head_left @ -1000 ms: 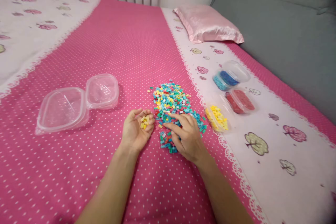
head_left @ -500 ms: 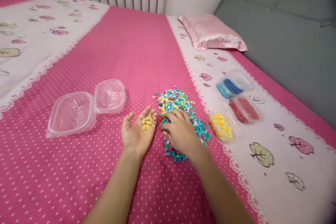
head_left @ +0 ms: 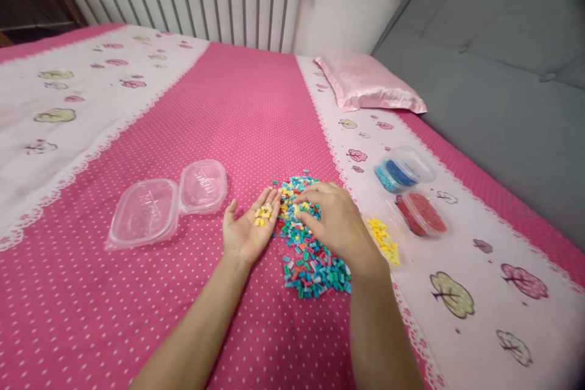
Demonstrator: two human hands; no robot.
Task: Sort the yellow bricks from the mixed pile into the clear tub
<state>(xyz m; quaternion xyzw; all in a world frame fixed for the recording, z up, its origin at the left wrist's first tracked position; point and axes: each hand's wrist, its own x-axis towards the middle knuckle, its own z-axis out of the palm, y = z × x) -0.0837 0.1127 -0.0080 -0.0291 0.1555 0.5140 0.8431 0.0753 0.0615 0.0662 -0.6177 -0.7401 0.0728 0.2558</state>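
Note:
My left hand (head_left: 249, 231) lies palm up with its fingers stretched out, carrying several small yellow building bricks (head_left: 263, 214) on the palm and finger bases. To its right spreads a pile of mixed small building bricks (head_left: 315, 268), mostly teal, blue, green, red and yellow. Over the upper part of this pile is my right hand (head_left: 336, 219), palm down, thumb and forefinger curved and apart. A pale yellow brick shows between those fingertips; whether they touch it I cannot tell. The right hand hides part of the pile.
Right of the pile are clear tubs of yellow bricks (head_left: 384, 242), red bricks (head_left: 420, 213) and blue bricks (head_left: 400, 173). Two joined clear plastic containers (head_left: 144, 213) lie at left. A pink pillow (head_left: 368, 82) rests farther back beside a grey headboard (head_left: 493, 67).
The view has tilted up and shifted a little. My right hand has moved toward the far part of the pile, uncovering its near part. My left hand still carries the yellow bricks.

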